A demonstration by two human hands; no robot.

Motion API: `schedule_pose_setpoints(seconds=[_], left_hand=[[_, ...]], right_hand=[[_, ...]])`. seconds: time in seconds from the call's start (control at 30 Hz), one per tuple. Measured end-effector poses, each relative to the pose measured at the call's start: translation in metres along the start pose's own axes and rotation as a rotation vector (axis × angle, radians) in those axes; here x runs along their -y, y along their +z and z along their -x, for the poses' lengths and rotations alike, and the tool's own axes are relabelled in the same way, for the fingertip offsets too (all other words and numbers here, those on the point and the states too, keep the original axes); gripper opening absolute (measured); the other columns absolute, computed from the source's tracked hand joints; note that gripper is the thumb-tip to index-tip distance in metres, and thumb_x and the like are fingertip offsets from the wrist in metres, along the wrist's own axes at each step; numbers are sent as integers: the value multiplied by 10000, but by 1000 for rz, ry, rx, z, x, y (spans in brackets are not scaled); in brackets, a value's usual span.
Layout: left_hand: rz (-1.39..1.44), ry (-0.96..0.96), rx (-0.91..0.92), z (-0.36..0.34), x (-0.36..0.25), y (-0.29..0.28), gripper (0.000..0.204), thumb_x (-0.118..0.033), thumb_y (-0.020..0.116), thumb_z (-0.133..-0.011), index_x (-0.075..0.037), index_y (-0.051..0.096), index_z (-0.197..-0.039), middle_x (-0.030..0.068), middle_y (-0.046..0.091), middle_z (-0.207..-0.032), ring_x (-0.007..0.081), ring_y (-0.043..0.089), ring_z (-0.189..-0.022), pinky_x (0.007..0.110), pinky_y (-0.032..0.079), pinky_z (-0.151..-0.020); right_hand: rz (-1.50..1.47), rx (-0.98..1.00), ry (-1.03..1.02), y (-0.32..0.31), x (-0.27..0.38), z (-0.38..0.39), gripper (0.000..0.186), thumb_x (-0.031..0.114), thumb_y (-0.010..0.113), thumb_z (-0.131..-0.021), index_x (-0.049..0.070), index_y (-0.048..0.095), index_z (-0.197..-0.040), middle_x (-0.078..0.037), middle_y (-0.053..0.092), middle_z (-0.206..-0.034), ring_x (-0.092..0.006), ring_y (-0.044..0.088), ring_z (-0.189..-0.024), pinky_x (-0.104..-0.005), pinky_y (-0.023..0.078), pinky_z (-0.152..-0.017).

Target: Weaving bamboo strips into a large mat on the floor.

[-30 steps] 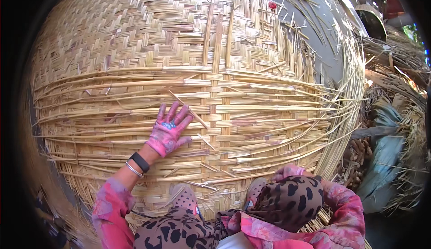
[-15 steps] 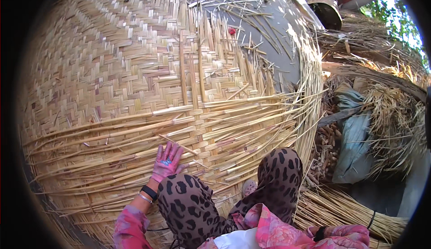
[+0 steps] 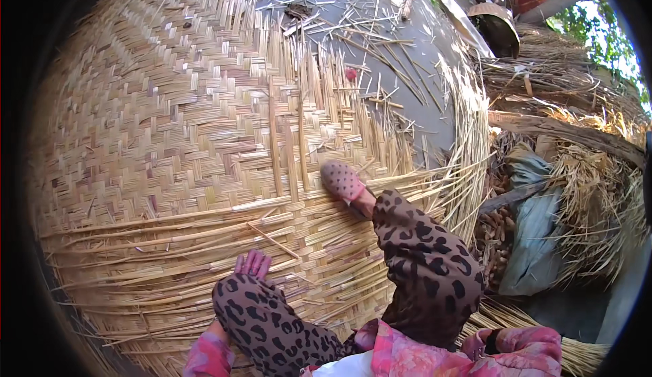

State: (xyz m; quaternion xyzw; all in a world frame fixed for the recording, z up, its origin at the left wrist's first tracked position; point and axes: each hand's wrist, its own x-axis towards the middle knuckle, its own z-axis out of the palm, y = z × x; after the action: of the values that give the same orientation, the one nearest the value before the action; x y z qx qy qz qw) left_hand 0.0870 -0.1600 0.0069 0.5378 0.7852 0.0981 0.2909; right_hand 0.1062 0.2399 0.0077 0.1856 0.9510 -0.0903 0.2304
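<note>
A large woven reed mat (image 3: 170, 126) spreads under me, its near part crossed by loose, unfinished-looking lengthwise strips (image 3: 170, 241). My left hand (image 3: 253, 263) lies on these strips with its fingers stretched out, holding nothing; my bent left knee hides the palm and wrist. A thin loose reed piece (image 3: 273, 240) lies just beyond its fingertips. My right sleeve (image 3: 523, 350), with a black band, is at the lower right; the right hand itself does not show. My right foot, in a pink dotted shoe (image 3: 341, 180), rests on the mat ahead.
Long reed ends (image 3: 468, 173) fan out along the mat's right edge. Cut scraps (image 3: 387, 51) litter the grey floor beyond. At the right are a pale plastic sack (image 3: 533, 241), a log (image 3: 570, 129) and piled dry stalks (image 3: 598, 207). A reed bundle (image 3: 577, 353) lies beside me.
My right foot has come forward onto the mat, and the right knee has swung right. The left knee has shifted left, covering most of my left hand.
</note>
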Motion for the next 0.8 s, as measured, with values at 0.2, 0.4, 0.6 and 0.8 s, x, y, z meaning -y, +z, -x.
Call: schedule_pose_setpoints(seconds=[0.2,0.4,0.6,0.8], left_hand=[[-53,3,-25,15,11,28,605,-477,538,-767,-146,419,-1259,18,380,-1022,173,399,-1068,437,205,-1051],[23,15,-150,-19,6,0,360,-420,593,-645,-190,499,-905,7,302,-749,165,388,-734,316,304,-725],[-4,-114,42,-33,1,-11,294,-421,566,-662,-223,489,-865,2,299,-720,172,379,-692,318,311,-690],[-57,-548,-253,30,-45,35,516,-345,616,-739,-195,498,-1219,70,427,-1300,314,326,-1278,548,200,-1058]], right_hand=[[81,278,-325,32,-30,27,257,180,497,-893,45,592,-1090,-103,609,-992,-201,584,-893,-305,481,-782],[14,850,387,-89,-211,112,301,301,569,-877,29,658,-970,-79,656,-774,-148,619,-689,-302,505,-683],[-375,6,345,-140,-153,-146,354,359,617,-810,7,655,-827,-97,645,-697,-142,594,-598,-296,479,-581],[-441,666,353,-132,-137,-215,472,463,662,-794,-8,627,-776,-131,649,-654,-192,643,-530,-275,530,-463]])
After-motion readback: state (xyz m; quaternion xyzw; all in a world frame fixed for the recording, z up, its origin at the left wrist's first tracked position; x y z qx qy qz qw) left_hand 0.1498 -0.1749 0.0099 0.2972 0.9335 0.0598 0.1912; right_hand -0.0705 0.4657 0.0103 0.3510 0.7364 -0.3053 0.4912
